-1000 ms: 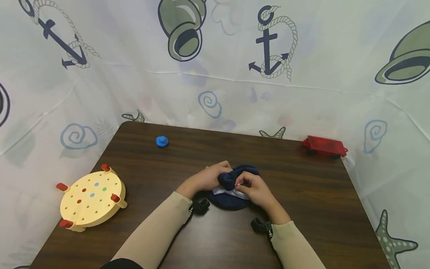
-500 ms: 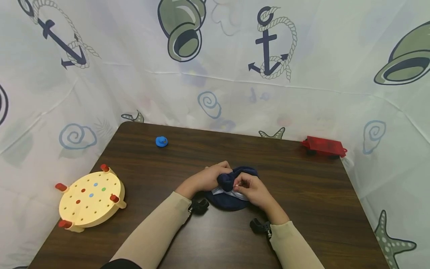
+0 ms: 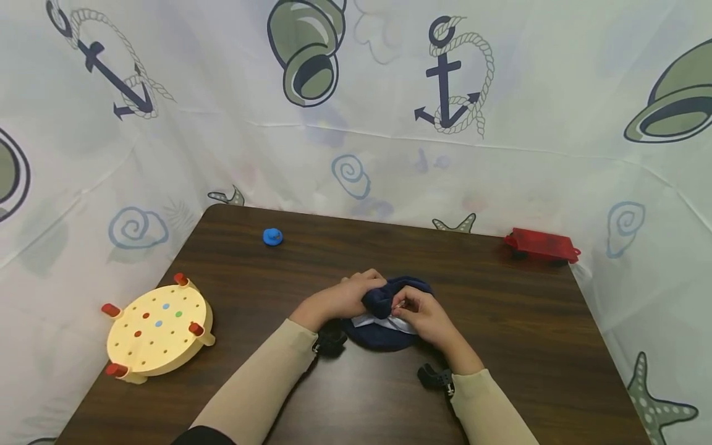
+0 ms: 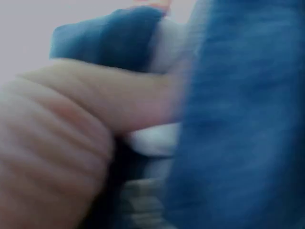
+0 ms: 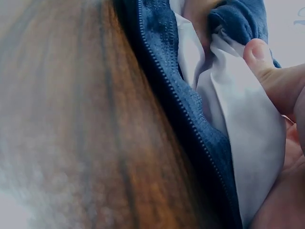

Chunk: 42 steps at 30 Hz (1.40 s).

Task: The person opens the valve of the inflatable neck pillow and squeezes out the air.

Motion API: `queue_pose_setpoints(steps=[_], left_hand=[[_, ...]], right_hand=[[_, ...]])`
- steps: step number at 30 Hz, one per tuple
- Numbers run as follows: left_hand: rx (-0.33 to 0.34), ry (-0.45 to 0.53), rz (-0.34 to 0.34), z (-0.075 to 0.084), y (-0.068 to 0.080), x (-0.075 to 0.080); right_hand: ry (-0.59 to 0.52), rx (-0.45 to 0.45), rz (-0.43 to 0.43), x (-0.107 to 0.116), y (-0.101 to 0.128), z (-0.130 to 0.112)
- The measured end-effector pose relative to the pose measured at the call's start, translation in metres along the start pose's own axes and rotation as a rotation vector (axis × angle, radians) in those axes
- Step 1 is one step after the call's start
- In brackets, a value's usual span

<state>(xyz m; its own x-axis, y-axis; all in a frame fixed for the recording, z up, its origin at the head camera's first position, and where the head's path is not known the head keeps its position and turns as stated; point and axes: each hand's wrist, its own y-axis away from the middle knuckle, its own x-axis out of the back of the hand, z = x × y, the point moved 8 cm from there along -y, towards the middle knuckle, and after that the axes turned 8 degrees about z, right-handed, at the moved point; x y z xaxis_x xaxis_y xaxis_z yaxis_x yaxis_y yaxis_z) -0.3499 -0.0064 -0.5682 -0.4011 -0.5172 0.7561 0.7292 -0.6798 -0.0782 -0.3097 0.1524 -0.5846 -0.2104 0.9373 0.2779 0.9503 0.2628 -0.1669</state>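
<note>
A navy blue fabric pouch [image 3: 384, 337] with a white lining [image 5: 248, 138] and a zipper edge [image 5: 190, 119] lies on the dark wooden table [image 3: 528, 346] near its middle. My left hand [image 3: 347, 296] grips a bunched fold of the blue fabric [image 4: 238, 124] from the left. My right hand [image 3: 419, 315] pinches the white lining and fabric from the right, its thumb [image 5: 262, 62] pressed on the lining. Both hands touch the pouch, fingers curled into it.
A round yellow pegboard [image 3: 158, 327] with red pegs sits at the table's left edge. A small blue object [image 3: 272, 237] lies at the back left. A red toy cart [image 3: 542, 246] stands at the back right corner. A printed curtain [image 3: 356, 123] surrounds the table.
Both hands have stayed on the pouch and shifted their fingers only slightly. The view has moved a little.
</note>
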Motion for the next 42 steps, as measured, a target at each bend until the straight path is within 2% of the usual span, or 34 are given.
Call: queue_pose_setpoints(steps=[2, 4, 8, 11, 18, 21, 25, 28, 31, 34, 38, 42], left_hand=[[0.032, -0.027, -0.013, 0.002, 0.004, 0.007], [0.044, -0.076, 0.005, 0.008, 0.008, 0.018], [0.003, -0.24, 0.071, 0.033, 0.016, 0.042], [-0.033, -0.342, 0.107, 0.047, 0.017, 0.05], [0.004, -0.363, 0.179, 0.049, 0.018, 0.059], [0.026, -0.385, 0.193, 0.048, 0.023, 0.062], [0.035, -0.389, 0.203, 0.052, 0.028, 0.067], [0.055, -0.355, 0.14, 0.055, 0.031, 0.063], [0.119, -0.277, 0.007, 0.055, 0.036, 0.049], [0.198, -0.229, -0.131, 0.055, 0.045, 0.032], [0.246, -0.292, -0.241, 0.059, 0.06, 0.012], [0.281, -0.356, -0.265, 0.062, 0.071, 0.002]], right_hand=[[0.002, 0.025, 0.002, 0.001, 0.0, -0.001], [0.01, 0.056, 0.006, 0.001, 0.0, -0.002], [0.015, 0.054, 0.022, 0.002, 0.001, -0.001], [0.004, 0.024, 0.028, 0.003, 0.001, -0.001], [-0.018, 0.079, 0.082, 0.012, 0.002, -0.011], [0.06, 0.094, 0.091, 0.015, 0.002, -0.017], [0.254, 0.118, 0.119, 0.023, 0.004, -0.025], [0.297, 0.169, 0.092, 0.024, 0.006, -0.029], [0.269, 0.199, -0.004, 0.019, 0.01, -0.03], [0.267, 0.179, -0.099, 0.012, 0.014, -0.027], [0.258, 0.172, -0.146, 0.01, 0.019, -0.032], [0.235, 0.201, -0.178, 0.011, 0.025, -0.043]])
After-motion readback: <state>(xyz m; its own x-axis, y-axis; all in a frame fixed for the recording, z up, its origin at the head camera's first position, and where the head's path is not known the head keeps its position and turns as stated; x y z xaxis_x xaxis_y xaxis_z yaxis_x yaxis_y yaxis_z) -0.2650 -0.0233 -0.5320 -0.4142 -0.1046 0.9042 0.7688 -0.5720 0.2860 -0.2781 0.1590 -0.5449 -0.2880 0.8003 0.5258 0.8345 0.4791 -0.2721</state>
